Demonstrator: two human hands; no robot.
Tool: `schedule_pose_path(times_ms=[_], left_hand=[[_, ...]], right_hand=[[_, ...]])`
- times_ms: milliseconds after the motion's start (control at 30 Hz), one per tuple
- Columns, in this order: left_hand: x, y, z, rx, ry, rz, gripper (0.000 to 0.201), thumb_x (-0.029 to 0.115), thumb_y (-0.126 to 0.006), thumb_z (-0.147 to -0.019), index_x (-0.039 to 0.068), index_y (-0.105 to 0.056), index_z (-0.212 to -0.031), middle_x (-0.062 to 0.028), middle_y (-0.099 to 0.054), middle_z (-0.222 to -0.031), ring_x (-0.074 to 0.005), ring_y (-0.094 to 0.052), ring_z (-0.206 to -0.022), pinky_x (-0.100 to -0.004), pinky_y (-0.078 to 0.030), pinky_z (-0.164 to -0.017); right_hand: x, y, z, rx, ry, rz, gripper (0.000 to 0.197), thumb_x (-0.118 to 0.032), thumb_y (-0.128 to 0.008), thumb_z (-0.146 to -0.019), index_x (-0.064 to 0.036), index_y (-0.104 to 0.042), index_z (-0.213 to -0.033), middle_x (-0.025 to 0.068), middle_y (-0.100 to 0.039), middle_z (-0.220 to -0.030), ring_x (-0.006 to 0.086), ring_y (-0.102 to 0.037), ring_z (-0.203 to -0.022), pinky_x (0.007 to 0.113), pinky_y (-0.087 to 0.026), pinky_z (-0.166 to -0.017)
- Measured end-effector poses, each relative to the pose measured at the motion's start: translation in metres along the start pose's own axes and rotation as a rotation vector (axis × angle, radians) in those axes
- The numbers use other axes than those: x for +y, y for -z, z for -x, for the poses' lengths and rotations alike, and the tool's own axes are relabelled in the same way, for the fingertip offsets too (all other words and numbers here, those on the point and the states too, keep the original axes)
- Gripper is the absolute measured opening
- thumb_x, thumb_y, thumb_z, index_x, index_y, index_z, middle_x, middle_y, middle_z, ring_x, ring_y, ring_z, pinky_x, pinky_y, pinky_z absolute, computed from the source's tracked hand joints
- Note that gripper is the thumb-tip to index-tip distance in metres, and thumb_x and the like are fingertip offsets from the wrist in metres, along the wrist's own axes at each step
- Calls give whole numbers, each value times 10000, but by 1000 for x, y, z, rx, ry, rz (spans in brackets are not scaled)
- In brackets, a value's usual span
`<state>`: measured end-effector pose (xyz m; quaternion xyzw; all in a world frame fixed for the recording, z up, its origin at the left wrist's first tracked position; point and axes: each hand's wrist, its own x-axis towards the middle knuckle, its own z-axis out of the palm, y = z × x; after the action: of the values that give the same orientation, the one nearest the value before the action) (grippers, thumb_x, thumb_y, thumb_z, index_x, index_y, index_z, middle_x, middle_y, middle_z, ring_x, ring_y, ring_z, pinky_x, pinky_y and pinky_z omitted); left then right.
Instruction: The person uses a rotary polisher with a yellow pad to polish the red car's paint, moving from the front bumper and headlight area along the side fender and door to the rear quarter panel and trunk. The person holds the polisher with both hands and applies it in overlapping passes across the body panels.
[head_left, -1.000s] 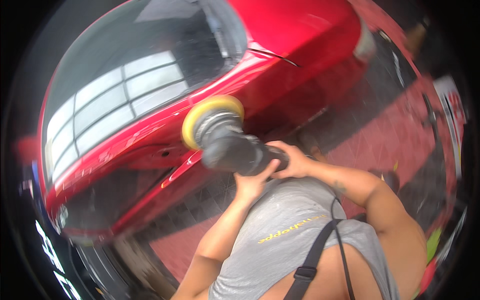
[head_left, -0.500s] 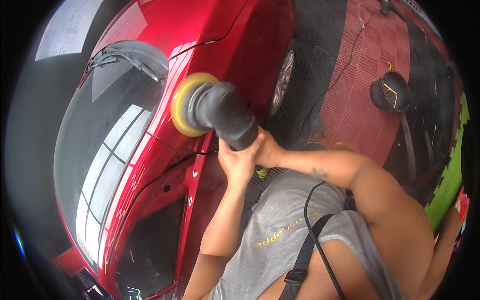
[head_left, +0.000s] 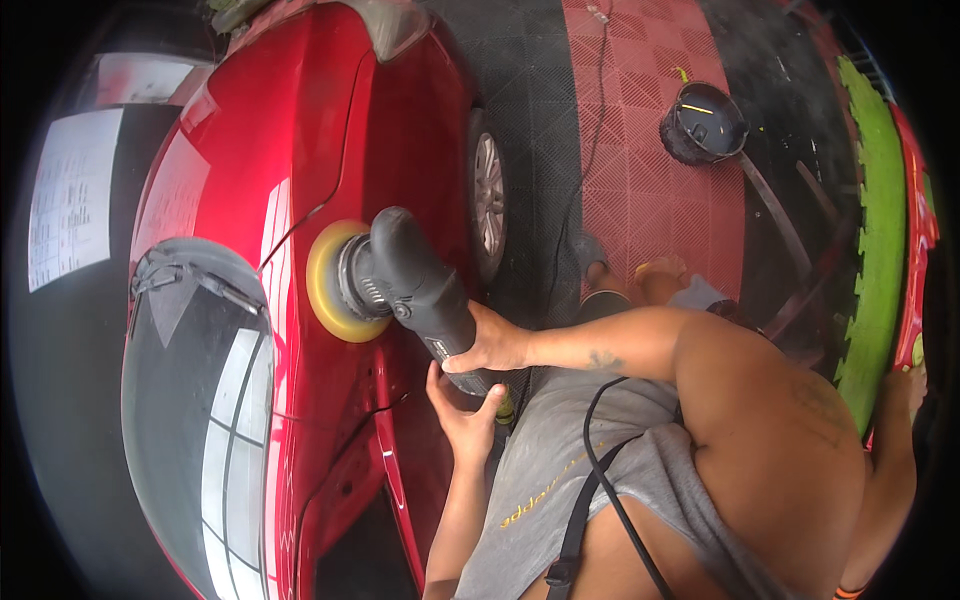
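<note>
A black car polisher [head_left: 418, 285] is held level beside the red car [head_left: 400, 130], its yellow round pad [head_left: 328, 282] at the body near the windshield's lower corner. Whether the pad touches the paint cannot be told. My right hand [head_left: 497, 340] wraps over the polisher's body, thumb along its side. Lower down, my left hand [head_left: 468, 425] cups the rear end loosely, with thumb and forefinger on either side of it. Below the pad, the car door stands ajar, showing its red edge [head_left: 392, 460]. A black cord [head_left: 620, 470] runs over my grey shirt.
A black bucket [head_left: 705, 122] stands on the red and black floor tiles [head_left: 640, 190], where a thin cable lies. At the right, another person's arm [head_left: 895, 450] reaches to a red panel [head_left: 915, 200] beside a green strip [head_left: 870, 260]. The front wheel [head_left: 488, 195] is nearby.
The view has shifted, so the car's front and bucket appear differently. My right hand has moved forward onto the polisher's body; my left hand's grip at the rear has loosened.
</note>
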<state>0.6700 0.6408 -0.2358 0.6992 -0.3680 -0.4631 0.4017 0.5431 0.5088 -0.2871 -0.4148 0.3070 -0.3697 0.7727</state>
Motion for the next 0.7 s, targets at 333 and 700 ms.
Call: schedule_pose_path(times_ms=[333,700], left_hand=[[-58,20,51,40,38,-154,892,152,-940,-787,8,-436,-1509,-143,-604,-1388,-264,-612,-1278,-422,-494,-1101],[-43,-24,-12,23,169,-71,842,124,-918,-799,-24,-485,-1506,-151,-705,-1290,-235,-688,-1144,-393,-539,-1032]], right_hand=[[34,-40,54,-148,-162,-173,1075,-572,-916,-832,-49,-383,-1605,132,-546,-1466,248,-512,-1401,425,-416,-1213],[36,17,-4,66,-178,-533,773,-727,-639,-1009,-82,-565,-1428,79,-681,-1209,180,-663,-1111,401,-586,-940]])
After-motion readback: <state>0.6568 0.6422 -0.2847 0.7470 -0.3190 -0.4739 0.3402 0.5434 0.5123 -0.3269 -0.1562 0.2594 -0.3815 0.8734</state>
